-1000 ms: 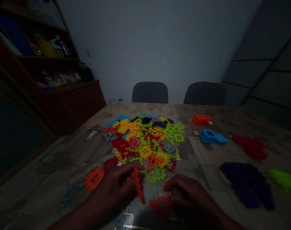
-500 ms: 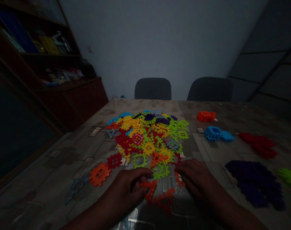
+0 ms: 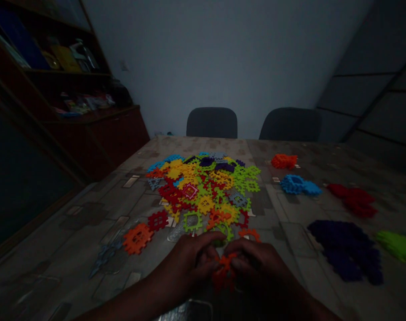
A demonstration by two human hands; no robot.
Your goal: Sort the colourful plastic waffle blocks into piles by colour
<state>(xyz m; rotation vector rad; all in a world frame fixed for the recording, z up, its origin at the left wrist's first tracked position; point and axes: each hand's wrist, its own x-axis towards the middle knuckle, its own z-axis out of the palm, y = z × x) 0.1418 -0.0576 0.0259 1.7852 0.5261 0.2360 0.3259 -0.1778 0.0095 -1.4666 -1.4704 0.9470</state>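
Note:
Close to the table's near side, my left hand [image 3: 196,257] and my right hand [image 3: 258,259] are closed on orange interlocking plastic tiles [image 3: 224,273]. The fingertips meet around these toothed pieces; how many there are and where they join is dark and partly hidden. Just beyond my right hand lies another orange tile [image 3: 250,233]. A green tile [image 3: 223,232] is partly covered by my left fingers. Past both hands spreads a loose heap of mixed-colour tiles [image 3: 205,204], with red, yellow, green, blue and grey ones.
To the left lie an orange tile [image 3: 138,238], a dark red tile [image 3: 157,220] and grey pieces [image 3: 106,256]. On the right are groups in orange [image 3: 283,161], blue [image 3: 299,185], red [image 3: 353,199], purple [image 3: 348,249] and green [image 3: 398,246]. Two chairs [image 3: 212,122] stand behind the table.
My right hand has moved left to the orange pieces, and both hands now meet there. An orange tile that was by my right hand now lies uncovered beyond it.

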